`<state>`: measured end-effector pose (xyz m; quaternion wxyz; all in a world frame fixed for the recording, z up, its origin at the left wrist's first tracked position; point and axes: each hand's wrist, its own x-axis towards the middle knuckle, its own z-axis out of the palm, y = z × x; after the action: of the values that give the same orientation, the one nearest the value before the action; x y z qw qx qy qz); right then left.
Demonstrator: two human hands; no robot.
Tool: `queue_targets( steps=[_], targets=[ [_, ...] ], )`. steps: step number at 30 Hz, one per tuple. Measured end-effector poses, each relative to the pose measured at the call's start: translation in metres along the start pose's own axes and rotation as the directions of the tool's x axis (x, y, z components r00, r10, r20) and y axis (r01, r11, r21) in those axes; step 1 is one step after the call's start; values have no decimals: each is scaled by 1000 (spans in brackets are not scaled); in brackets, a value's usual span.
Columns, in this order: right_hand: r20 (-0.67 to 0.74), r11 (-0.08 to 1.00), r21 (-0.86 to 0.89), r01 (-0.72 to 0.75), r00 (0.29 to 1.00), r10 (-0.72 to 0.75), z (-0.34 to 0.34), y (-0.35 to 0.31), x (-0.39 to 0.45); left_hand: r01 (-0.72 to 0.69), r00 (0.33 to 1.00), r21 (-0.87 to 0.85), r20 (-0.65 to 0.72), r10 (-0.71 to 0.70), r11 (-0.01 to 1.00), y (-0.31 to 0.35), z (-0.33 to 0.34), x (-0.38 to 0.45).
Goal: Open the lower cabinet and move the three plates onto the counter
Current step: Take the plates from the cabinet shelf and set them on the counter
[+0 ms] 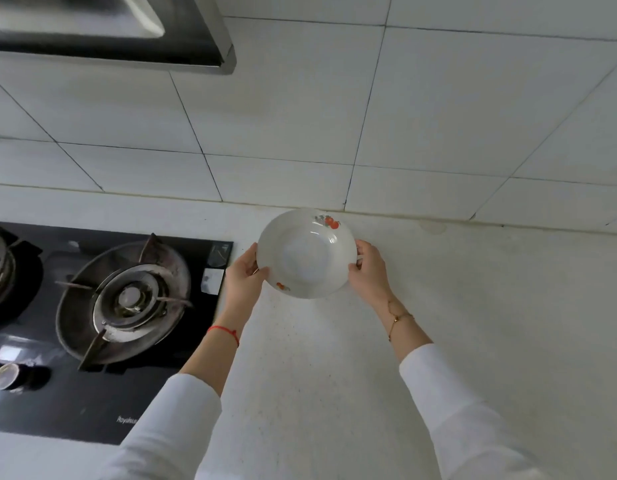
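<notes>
The left hand [244, 276] is gripping the left rim of a white plate [306, 253], thumb lying over the lip, and the right hand [368, 271] is gripping the opposite rim the same way, so the plate is sitting between the two hands. Both arms are reaching out from white sleeves, a red string [225, 331] circling the left wrist and a thin gold bracelet [399, 318] the right. The plate is facing up with its hollow toward the camera; being round, it is showing no long axis, though a red fruit print is marking its far rim and a smaller one its near-left rim. Whether it is touching the surface is unclear. It is hanging over the pale counter [473, 306], close to the tiled wall [300, 116] at the far edge. Open counter is stretching right and near. Just left, the black gas hob [127, 299] is edging in, with the range hood [109, 29] overhead.
</notes>
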<state>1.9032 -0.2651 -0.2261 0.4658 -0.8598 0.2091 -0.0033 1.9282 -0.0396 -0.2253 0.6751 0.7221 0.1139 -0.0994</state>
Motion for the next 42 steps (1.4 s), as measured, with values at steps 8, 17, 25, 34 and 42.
queue_targets(
  steps=[8, 17, 25, 34, 42],
  targets=[
    [44, 999, -17, -48, 998, 49, 29, 18, 48, 74, 997, 97, -36, -71, 993, -22, 7, 51],
    [53, 998, 9, -63, 997, 62, 39, 29, 56, 83, 995, 135, -63, -75, 987, -32, 10, 64],
    [73, 993, -52, -107, 991, 111, 27, 22, 48, 19, 999, 384, -43, -3, 923, -28, 7, 60],
    [60, 947, -316, 62, 997, -46, -19, 1, 1, -276, 948, 733, 102, 300, 622, 12, -13, 13],
    [-50, 917, -350, 191, 974, -222, -53, -4, -86, -441, 863, 770, 221, 455, 461, 34, -21, -67]
  ],
)
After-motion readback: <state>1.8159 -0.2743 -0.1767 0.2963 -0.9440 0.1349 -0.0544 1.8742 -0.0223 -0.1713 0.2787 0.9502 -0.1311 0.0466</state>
